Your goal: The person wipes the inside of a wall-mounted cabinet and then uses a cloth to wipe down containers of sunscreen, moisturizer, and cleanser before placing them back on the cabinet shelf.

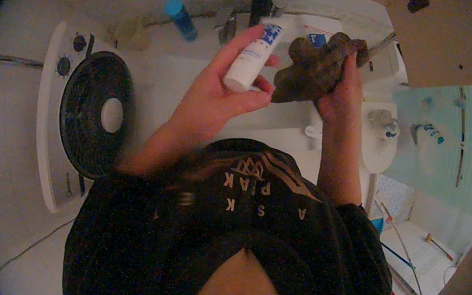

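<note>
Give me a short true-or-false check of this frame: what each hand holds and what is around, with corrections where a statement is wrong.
1. The left hand holds a white bottle. True.
2. Both hands hold bottles. False: the right hand holds a brown bundle.
3. A blue container is apart from both hands. True.
4. A round black grille is on the picture's right. False: the round black grille is on its left.
5. The person wears a dark shirt. True.
</note>
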Tool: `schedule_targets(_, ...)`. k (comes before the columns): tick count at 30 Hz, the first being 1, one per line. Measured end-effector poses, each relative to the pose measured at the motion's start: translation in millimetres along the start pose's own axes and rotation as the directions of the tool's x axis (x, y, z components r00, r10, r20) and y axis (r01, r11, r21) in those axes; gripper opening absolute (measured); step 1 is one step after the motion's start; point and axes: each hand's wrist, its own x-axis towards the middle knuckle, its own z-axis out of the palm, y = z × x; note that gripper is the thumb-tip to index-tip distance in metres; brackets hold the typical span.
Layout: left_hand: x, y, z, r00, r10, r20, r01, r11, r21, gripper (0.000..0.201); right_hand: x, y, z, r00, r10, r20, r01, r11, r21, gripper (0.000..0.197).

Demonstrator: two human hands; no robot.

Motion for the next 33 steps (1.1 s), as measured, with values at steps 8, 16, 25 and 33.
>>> schedule_targets(8, 7.6, -31.7, 0.2, 0.982, 0.141, -0.125, -0.111, 0.968, 0.224, 0.066, -32.9, 26.4, 23.9, 0.789, -0.052, 0.612, 0.549, 0.507, -0.664, 0.054)
schedule_targets(16, -6.7, -46.6, 2.5, 0.976, 0.211, -0.046, -0.141, 0.781, 0.609, 0.064, -19.8, 46.6, 33.0, 0.912, -0.220, 0.345, 0.405, 0.608, -0.683, 0.052)
schedule_targets(25, -6.8, -43.5, 9.6, 0.999, 0.036, -0.031, -0.020, 0.913, 0.407, 0.068, 0.5, 15.2, 50.0, 0.999, -0.005, -0.047, -0.009, 0.959, -0.283, 0.032)
schedule_targets(33, 3.3, -46.9, -6.8, 1.000, -0.020, 0.005, 0.018, 0.963, 0.270, 0.066, 0.1, 30.7, 39.3, 0.985, 0.040, 0.170, 0.007, 0.963, -0.269, 0.032)
